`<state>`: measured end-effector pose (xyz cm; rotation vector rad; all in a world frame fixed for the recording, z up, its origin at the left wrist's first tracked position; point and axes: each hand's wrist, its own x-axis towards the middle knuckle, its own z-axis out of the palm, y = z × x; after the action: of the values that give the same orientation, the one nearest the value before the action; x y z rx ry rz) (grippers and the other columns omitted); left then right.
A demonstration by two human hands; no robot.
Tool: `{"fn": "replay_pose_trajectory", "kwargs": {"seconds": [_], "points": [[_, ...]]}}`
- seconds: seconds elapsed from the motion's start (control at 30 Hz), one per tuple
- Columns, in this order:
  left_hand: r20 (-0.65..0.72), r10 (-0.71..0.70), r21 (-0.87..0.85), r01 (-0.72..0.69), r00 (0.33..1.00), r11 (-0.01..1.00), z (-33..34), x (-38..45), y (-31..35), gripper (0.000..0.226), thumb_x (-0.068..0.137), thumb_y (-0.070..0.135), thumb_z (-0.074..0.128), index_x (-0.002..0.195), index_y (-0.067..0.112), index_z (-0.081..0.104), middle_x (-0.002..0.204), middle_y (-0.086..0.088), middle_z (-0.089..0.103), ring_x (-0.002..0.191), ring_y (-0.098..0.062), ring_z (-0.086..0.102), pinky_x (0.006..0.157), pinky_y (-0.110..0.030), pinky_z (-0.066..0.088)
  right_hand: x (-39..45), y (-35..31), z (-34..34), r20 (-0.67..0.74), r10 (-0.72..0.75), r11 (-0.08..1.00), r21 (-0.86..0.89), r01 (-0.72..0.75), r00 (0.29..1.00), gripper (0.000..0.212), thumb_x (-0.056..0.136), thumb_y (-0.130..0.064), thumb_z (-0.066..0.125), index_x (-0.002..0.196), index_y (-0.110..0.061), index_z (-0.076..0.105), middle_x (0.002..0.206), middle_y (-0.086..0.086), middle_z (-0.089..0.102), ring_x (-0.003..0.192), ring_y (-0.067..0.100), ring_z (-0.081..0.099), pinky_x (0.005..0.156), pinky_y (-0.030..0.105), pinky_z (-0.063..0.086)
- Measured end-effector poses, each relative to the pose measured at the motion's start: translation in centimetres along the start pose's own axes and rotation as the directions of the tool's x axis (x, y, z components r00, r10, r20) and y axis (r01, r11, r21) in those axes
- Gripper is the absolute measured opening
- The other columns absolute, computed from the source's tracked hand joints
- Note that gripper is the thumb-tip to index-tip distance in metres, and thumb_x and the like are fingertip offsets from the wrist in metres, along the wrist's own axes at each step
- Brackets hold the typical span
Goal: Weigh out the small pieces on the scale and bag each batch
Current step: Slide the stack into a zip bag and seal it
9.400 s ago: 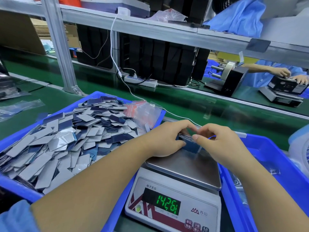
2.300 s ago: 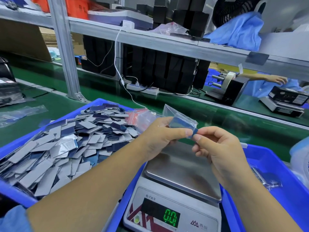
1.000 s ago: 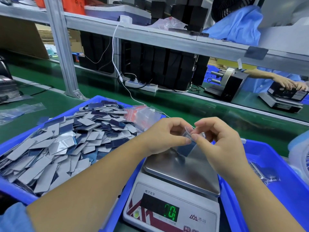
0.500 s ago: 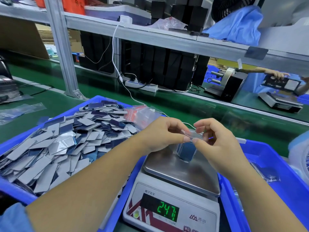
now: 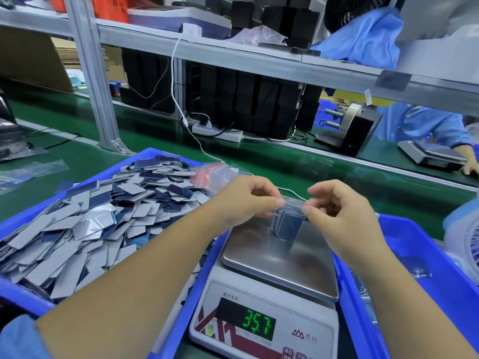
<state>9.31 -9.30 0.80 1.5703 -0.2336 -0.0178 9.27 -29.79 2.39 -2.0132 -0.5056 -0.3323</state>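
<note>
Now both hands, left hand (image 5: 242, 200) and right hand (image 5: 342, 211), pinch the bag (image 5: 287, 221) top over the scale (image 5: 280, 265), mid-frame; sealing step, I judge; next, press the strip closed evenly.

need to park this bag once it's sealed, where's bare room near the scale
Bare patches: the scale pan in front of the bag, and the right blue bin floor beyond the right hand. The green belt behind both hands is bare too. Crowded: the left blue bin, heaped with pieces.
</note>
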Motion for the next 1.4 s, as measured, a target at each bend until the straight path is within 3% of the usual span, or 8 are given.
{"fn": "replay_pose_trajectory", "kwargs": {"seconds": [0.13, 0.33, 0.5, 0.67, 0.9, 1.03, 1.33, 1.4], "points": [[-0.009, 0.004, 0.004, -0.004, 1.0, 1.0, -0.3, 0.1, 0.0, 0.021, 0.088, 0.004, 0.074, 0.073, 0.019, 0.07, 0.072, 0.004, 0.067, 0.071, -0.008, 0.064, 0.072, -0.023, 0.056, 0.0, -0.1, -0.1, 0.019, 0.021, 1.0, -0.019, -0.021, 1.0, 0.028, 0.084, -0.011, 0.077, 0.09, -0.034, 0.062, 0.079, -0.015, 0.07, 0.07, 0.013, 0.062, 0.068, 0.024, 0.05], [-0.014, 0.041, 0.032, -0.04, 0.999, 0.999, -0.5, 0.1, 0.0, 0.021, 0.088, 0.001, 0.073, 0.073, 0.016, 0.069, 0.071, 0.002, 0.068, 0.071, -0.01, 0.063, 0.077, -0.026, 0.059, 0.2, -0.1, -0.3, 0.029, -0.008, 1.0, 0.025, 0.007, 1.0, 0.029, 0.083, -0.011, 0.078, 0.082, -0.032, 0.059, 0.074, -0.011, 0.07, 0.064, 0.006, 0.061, 0.061, 0.014, 0.047], [0.01, 0.066, 0.063, -0.066, 0.998, 0.996, 0.1, -0.1, -0.2, 0.019, 0.091, 0.0, 0.069, 0.078, 0.014, 0.063, 0.082, -0.012, 0.063, 0.077, -0.018, 0.059, 0.072, -0.024, 0.056, 0.2, 0.2, -0.1, 0.061, -0.031, 0.998, 0.055, 0.028, 0.998, 0.032, 0.085, -0.006, 0.074, 0.084, -0.033, 0.058, 0.075, -0.009, 0.068, 0.067, 0.009, 0.061, 0.063, 0.017, 0.049], [0.024, 0.119, 0.168, -0.121, 0.993, 0.978, 0.5, -0.2, -0.5, 0.016, 0.091, 0.005, 0.069, 0.081, 0.018, 0.064, 0.076, 0.004, 0.062, 0.073, -0.012, 0.056, 0.072, -0.023, 0.048, -0.1, 0.4, 0.9, 0.087, -0.069, 0.997, 0.047, 0.065, 0.994, 0.029, 0.088, -0.004, 0.069, 0.089, -0.032, 0.059, 0.079, -0.009, 0.065, 0.07, 0.009, 0.059, 0.065, 0.02, 0.049], [0.025, 0.152, 0.135, -0.154, 0.988, 0.979, 0.9, -0.3, -0.2, 0.007, 0.079, 0.018, 0.068, 0.074, 0.023, 0.066, 0.079, -0.002, 0.063, 0.076, -0.015, 0.057, 0.077, -0.031, 0.047, -0.1, 0.3, 1.0, 0.056, -0.11, 0.993, 0.048, 0.108, 0.992, 0.032, 0.086, -0.003, 0.072, 0.083, -0.031, 0.057, 0.074, -0.011, 0.064, 0.064, 0.007, 0.056, 0.06, 0.019, 0.047], [0.036, 0.15, 0.16, -0.154, 0.988, 0.975, 1.2, -0.4, -0.5, 0.014, 0.08, 0.021, 0.068, 0.072, 0.032, 0.067, 0.076, 0.007, 0.064, 0.075, -0.011, 0.057, 0.075, -0.026, 0.048, -0.3, 0.3, 1.4, 0.068, -0.113, 0.993, 0.044, 0.11, 0.991, 0.031, 0.087, -0.004, 0.07, 0.085, -0.033, 0.058, 0.076, -0.011, 0.065, 0.064, 0.006, 0.056, 0.061, 0.019, 0.046], [0.044, 0.218, 0.141, -0.222, 0.975, 0.965, 1.4, -0.4, -0.2, 0.006, 0.079, 0.012, 0.07, 0.076, 0.017, 0.067, 0.081, -0.015, 0.06, 0.076, -0.02, 0.052, 0.074, -0.036, 0.043, -0.3, -0.3, 0.9, 0.06, -0.123, 0.99, 0.077, 0.119, 0.991, 0.031, 0.083, -0.006, 0.076, 0.084, -0.031, 0.058, 0.073, -0.009, 0.066, 0.065, 0.01, 0.059, 0.062, 0.027, 0.051], [0.058, 0.194, 0.124, -0.2, 0.979, 0.972, 0.9, -0.5, 0.2, 0.007, 0.081, 0.008, 0.075, 0.079, 0.013, 0.069, 0.08, -0.012, 0.063, 0.077, -0.018, 0.057, 0.075, -0.031, 0.047, -0.1, -0.6, 0.5, 0.054, -0.11, 0.987, 0.127, 0.103, 0.992, 0.03, 0.08, -0.006, 0.077, 0.081, -0.029, 0.058, 0.072, -0.008, 0.067, 0.066, 0.01, 0.061, 0.064, 0.03, 0.052]]}}
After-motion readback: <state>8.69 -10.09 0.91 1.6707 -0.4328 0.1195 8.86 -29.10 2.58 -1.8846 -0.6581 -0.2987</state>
